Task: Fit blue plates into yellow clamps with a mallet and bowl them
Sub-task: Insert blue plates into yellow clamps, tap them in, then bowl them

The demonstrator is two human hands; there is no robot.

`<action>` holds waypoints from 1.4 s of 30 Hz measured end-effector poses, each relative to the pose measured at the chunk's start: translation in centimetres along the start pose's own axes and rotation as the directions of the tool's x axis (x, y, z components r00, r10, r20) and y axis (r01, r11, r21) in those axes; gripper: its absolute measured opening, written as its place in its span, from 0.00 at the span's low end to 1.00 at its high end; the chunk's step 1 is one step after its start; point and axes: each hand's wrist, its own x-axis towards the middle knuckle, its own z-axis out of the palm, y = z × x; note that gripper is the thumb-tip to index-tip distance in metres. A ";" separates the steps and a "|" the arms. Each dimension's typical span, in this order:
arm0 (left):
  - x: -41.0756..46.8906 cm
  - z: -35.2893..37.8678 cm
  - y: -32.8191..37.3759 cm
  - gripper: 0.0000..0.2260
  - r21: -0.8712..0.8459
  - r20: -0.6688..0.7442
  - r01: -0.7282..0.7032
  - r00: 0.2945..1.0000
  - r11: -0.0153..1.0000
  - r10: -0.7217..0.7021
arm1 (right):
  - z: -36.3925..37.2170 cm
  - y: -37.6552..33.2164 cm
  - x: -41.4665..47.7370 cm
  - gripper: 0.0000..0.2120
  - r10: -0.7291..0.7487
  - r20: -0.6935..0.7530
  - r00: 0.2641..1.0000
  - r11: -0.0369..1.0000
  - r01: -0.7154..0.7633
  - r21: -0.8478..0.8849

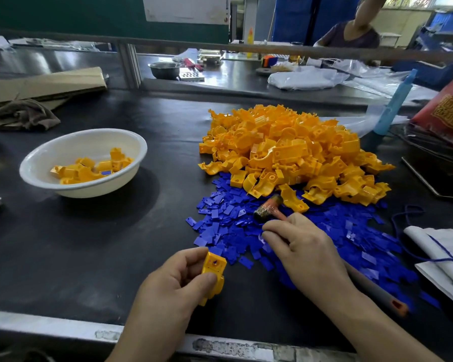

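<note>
On the desk [89, 244], the yellow clamp heap [293, 155] lies far right, blue plates [225, 218] spread nearer, the bowl [71, 142] left. The mallet [270, 207] lies under the right hand [304, 252], fingers [275, 229] curled onto plates; whether it grips anything I cannot tell. The left hand [173, 280] pinches one clamp [213, 273], nearest. Best lift one plate, seat it square before tapping.

Clamp pile [293, 152] yellow-orange; held clamp [214, 269] same shade. Plates [236, 223] deep blue, plain. Bowl [94, 188] white. Table mat [89, 252] black. Mallet [268, 208]: dark head, orange neck, grey grip with orange end. Bag [447, 113] red, gold fret pattern. Bottle [393, 105] pale blue. Rag [24, 113] brown
</note>
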 end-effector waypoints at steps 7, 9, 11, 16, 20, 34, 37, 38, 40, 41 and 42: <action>0.7 1.9 1.5 0.13 -0.235 0.058 0.034 0.998 0.971 -0.021 | -1.7 -2.6 -2.6 0.09 0.181 0.214 0.960 0.737 -0.276 0.617; 0.5 2.4 1.6 0.15 -0.292 0.078 0.050 0.997 0.955 -0.028 | -1.8 -3.4 -3.3 0.10 0.117 0.241 0.963 0.695 -0.253 0.673; 0.3 2.7 1.7 0.16 -0.309 0.106 0.048 0.994 0.950 -0.016 | -1.9 -3.9 -3.6 0.09 0.056 0.247 0.967 0.709 -0.213 0.673; -0.2 2.8 1.8 0.20 -0.344 0.111 0.021 0.994 0.939 0.018 | -2.0 -4.0 -3.9 0.06 -0.017 0.134 0.991 0.787 -0.069 0.613; -0.6 2.9 2.1 0.20 -0.357 0.153 0.020 0.987 0.934 0.037 | -2.0 -4.1 -4.0 0.07 -0.064 0.072 0.995 0.846 0.016 0.532; -1.5 3.5 2.5 0.10 -0.257 0.097 0.007 0.995 0.966 0.018 | -1.4 -4.3 -4.4 0.12 0.114 0.300 0.947 0.566 -0.310 0.764; -1.6 3.5 2.6 0.09 -0.224 0.064 -0.006 0.998 0.975 0.021 | -1.4 -4.6 -4.5 0.12 0.113 0.300 0.947 0.503 -0.315 0.805; -1.6 3.5 2.6 0.11 -0.212 0.056 -0.012 0.998 0.977 0.025 | -1.5 -4.7 -4.5 0.11 0.108 0.303 0.947 0.495 -0.316 0.809; -1.5 3.4 2.5 0.14 -0.195 0.042 -0.022 0.999 0.981 0.031 | -1.5 -4.8 -4.5 0.10 0.092 0.307 0.947 0.498 -0.311 0.810; -1.5 3.3 2.4 0.16 -0.190 0.040 -0.024 0.999 0.981 0.032 | -1.5 -4.9 -4.5 0.10 0.088 0.306 0.948 0.501 -0.308 0.809; -1.5 3.3 2.4 0.18 -0.185 0.040 -0.027 0.999 0.982 0.035 | -1.6 -4.9 -4.6 0.10 0.085 0.303 0.949 0.508 -0.303 0.806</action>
